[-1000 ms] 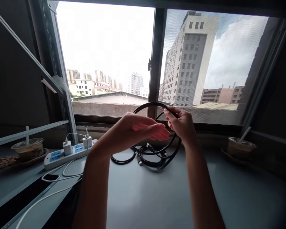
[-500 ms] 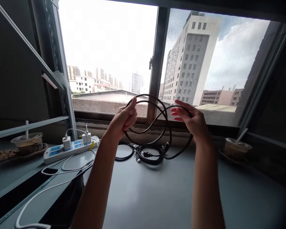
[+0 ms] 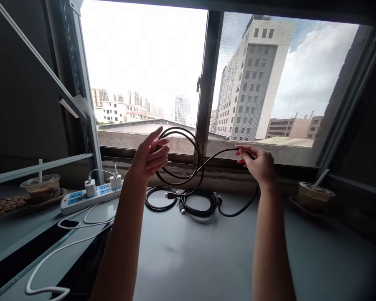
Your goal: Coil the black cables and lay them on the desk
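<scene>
Close behind the bare left hand (image 3: 148, 156) and bare right hand (image 3: 259, 165), the head camera looks slightly down, facing a dark-framed glass window (image 3: 209, 75).

From my remote seat I count one left hand (image 3: 149, 155), one right hand (image 3: 259, 165), one held black cable (image 3: 201, 162), two black cable coils (image 3: 198, 214), one power strip (image 3: 97, 195), two white plug-in chargers (image 3: 90, 188), two lidded drink cups (image 3: 313, 196), two straws (image 3: 40, 168) and one sliding window (image 3: 207, 83) with two panes (image 3: 144, 62).

Black cable (image 3: 202, 164), one: slim, partly wound. I count more than one round loop, raised upright at left; a single strand arches right; a silver-tipped plug (image 3: 170, 195) sits below the loops.
</scene>
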### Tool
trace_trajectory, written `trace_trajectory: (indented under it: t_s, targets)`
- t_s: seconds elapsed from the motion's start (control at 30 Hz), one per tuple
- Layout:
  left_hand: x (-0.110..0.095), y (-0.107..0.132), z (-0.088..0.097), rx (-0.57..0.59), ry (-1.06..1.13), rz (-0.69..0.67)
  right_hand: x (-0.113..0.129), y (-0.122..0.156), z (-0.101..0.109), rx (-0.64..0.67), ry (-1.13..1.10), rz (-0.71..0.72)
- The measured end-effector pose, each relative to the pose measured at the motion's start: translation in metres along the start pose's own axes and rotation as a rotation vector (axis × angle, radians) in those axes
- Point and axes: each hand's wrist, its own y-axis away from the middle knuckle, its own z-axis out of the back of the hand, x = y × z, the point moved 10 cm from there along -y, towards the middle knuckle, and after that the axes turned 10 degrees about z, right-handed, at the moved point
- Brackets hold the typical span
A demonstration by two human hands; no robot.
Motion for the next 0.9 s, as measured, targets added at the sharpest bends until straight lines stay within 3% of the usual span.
trace_trajectory:
  t_s: [0.07,0.13,0.2,0.27,0.37,0.5,0.67,0.8,0.9]
  targets:
    - [0.001,0.002,-0.002,-0.083,-0.203,0.008,0.002,0.003,-0.018,0.144,0.014,-0.007]
    - [-0.008,0.007,-0.008,-0.176,-0.318,-0.080,0.008,0.010,-0.043,0.343,-0.001,-0.014]
    - [-0.014,0.012,-0.020,-0.196,-0.337,-0.150,0.023,0.018,-0.063,0.494,-0.019,0.026]
    - [-0.017,0.017,-0.033,-0.177,-0.322,-0.180,0.042,0.023,-0.075,0.556,-0.026,0.090]
    - [-0.025,0.026,-0.042,-0.205,-0.274,-0.240,0.065,0.028,-0.087,0.575,-0.006,0.167]
    - [-0.037,0.037,-0.036,-0.273,-0.187,-0.300,0.079,0.027,-0.093,0.533,-0.033,0.192]
    - [-0.034,0.034,-0.018,-0.261,-0.200,-0.229,0.066,0.021,-0.076,0.374,-0.133,-0.006]
    - [-0.026,0.031,-0.011,-0.229,-0.261,-0.122,0.063,0.021,-0.070,0.345,-0.151,-0.017]
    - [-0.028,0.033,-0.010,-0.215,-0.164,-0.127,0.061,0.022,-0.074,0.344,-0.221,-0.035]
